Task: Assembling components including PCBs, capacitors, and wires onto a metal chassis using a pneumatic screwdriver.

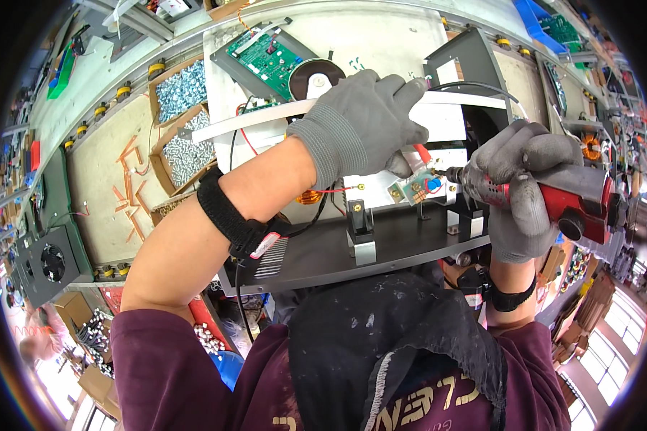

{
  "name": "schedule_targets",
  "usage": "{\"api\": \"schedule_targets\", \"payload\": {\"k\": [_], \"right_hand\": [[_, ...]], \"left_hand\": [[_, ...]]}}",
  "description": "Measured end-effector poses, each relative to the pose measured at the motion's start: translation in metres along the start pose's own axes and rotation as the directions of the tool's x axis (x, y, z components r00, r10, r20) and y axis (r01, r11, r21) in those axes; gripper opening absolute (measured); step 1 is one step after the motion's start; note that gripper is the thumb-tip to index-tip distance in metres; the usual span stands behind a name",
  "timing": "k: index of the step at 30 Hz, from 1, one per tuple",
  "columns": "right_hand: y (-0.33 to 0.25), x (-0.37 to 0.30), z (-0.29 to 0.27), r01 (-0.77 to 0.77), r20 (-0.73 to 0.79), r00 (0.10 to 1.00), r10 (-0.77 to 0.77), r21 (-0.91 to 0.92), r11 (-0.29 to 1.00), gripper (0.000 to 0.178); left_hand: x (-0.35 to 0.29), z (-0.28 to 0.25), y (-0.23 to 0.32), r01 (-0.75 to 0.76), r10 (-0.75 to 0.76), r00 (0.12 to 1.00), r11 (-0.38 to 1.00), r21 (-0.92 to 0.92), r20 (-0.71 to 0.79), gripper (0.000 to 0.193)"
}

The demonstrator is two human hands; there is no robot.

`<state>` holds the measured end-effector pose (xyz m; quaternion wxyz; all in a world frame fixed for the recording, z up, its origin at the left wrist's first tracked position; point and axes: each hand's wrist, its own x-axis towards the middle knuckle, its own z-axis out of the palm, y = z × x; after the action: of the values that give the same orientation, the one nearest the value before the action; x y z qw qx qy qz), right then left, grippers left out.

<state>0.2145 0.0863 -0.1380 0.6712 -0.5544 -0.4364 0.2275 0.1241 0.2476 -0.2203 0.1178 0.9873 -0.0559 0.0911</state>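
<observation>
My right hand (525,187), in a grey glove, is wrapped round a red and grey power screwdriver (579,205). The tool lies sideways, its bit pointing left at a small circuit board (412,189) with a blue component; contact with a screw cannot be made out. My left hand (370,122), also gloved, hovers over the black metal chassis (305,262) with its fingers apart. Beside its fingertips is a small red piece (422,153), and no grip on it shows. A round black transformer (316,77) sits just beyond the left hand.
A long white strip (255,118) crosses the chassis under my left wrist. Cardboard boxes of screws (187,154) stand at the left, beside copper-coloured bent strips (128,190). A green circuit board (266,59) lies at the back. Black posts (361,228) rise near the front edge.
</observation>
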Motion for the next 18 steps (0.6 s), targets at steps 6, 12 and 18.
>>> {"api": "schedule_targets", "payload": {"k": [6,12,18], "right_hand": [[-0.004,-0.002,0.000,-0.141,-0.096,0.987,0.129,-0.127,0.982,0.029],[-0.012,-0.007,-0.010,-0.134,-0.064,0.990,0.129,-0.090,0.987,0.034],[-0.012,-0.004,-0.022,0.138,0.157,0.975,-0.157,0.126,0.982,0.040]], "left_hand": [[0.001,-0.006,0.001,0.017,-0.014,0.998,0.999,-0.040,0.066,0.047],[0.001,-0.004,0.000,-0.005,0.008,0.999,0.997,-0.083,0.041,0.048],[0.001,0.000,0.003,0.031,-0.030,0.999,0.997,-0.071,0.017,0.044]]}}
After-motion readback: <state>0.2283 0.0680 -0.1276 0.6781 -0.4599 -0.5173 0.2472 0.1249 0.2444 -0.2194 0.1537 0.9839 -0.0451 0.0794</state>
